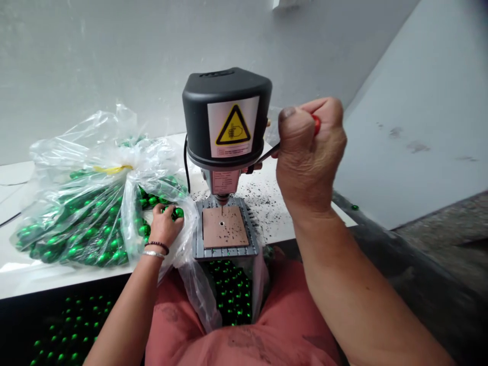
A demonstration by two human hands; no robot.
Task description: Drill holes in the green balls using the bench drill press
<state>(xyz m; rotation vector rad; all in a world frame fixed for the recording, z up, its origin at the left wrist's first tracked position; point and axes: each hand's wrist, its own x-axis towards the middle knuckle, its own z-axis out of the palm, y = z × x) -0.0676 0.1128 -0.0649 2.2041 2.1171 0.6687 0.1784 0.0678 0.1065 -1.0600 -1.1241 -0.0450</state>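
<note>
By the front edge of the white counter, the drill press stands with its bit above a brown square board. The right hand grips its lever; the left hand (bracelets at the wrist) curls around green balls at a clear bag.

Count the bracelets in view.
2, both at the wrist of the left hand: a dark one nearer the hand, a silver one right behind. The right hand shows none.
</note>
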